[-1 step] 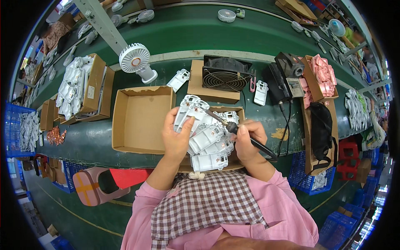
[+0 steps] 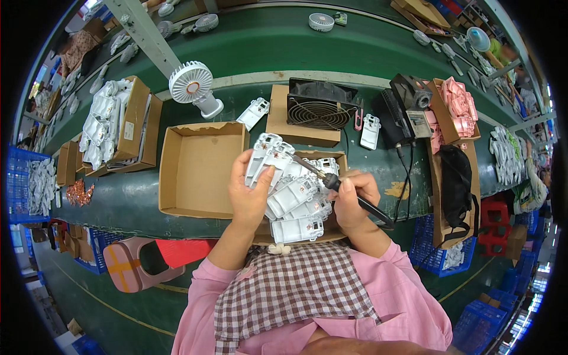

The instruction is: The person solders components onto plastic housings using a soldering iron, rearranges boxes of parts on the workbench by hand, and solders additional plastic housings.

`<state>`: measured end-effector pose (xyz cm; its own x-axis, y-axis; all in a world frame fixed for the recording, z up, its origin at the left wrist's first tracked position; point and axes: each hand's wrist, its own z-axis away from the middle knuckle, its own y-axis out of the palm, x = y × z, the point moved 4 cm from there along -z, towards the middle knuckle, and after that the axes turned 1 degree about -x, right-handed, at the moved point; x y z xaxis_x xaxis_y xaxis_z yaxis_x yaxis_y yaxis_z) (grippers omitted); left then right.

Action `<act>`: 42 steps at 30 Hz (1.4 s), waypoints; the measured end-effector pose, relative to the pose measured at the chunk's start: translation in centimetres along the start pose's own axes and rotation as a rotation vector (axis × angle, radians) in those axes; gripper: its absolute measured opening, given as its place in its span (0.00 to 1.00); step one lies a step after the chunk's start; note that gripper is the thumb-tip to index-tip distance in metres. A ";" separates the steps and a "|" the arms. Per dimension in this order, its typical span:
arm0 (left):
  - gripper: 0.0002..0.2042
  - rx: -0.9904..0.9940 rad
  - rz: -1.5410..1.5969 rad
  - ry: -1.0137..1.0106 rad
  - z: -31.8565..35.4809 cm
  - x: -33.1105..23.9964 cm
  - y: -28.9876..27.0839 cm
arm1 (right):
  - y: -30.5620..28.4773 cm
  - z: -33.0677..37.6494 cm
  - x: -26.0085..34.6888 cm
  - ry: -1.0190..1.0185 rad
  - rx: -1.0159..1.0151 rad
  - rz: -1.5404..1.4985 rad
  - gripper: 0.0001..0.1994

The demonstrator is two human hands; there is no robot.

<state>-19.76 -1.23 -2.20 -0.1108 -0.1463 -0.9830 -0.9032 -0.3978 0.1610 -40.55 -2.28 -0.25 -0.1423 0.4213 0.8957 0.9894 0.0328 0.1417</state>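
Left hand [image 2: 251, 192] grips a white housing [image 2: 266, 160] over the parts box [image 2: 340, 158], right hand [image 2: 353, 198] clenches the soldering iron [image 2: 331, 183]: tip sits close to left fingers, slip risks burn or melted plastic.

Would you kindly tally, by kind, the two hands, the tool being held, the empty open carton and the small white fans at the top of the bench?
Hands: 2, left hand and right hand
Soldering iron: 1
Empty open carton: 1
Small white fans: 3, at and
Total: 7
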 end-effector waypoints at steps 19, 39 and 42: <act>0.09 -0.023 -0.008 -0.175 0.4 -0.3 -0.1 | 0.6 0.1 0.1 0.046 0.076 0.086 0.06; 0.09 -0.021 -0.051 -0.145 0.5 -0.5 0.1 | 1.4 -0.5 0.5 0.015 0.159 0.189 0.06; 0.08 -0.052 -0.029 -0.159 0.5 -0.8 0.3 | 1.5 -0.6 0.5 0.014 0.160 0.189 0.06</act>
<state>-20.19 -0.76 -1.40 -0.1530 0.0094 -0.9882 -0.8850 -0.4463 0.1328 -39.13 -2.55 0.67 0.0467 0.4214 0.9057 0.9905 0.0981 -0.0966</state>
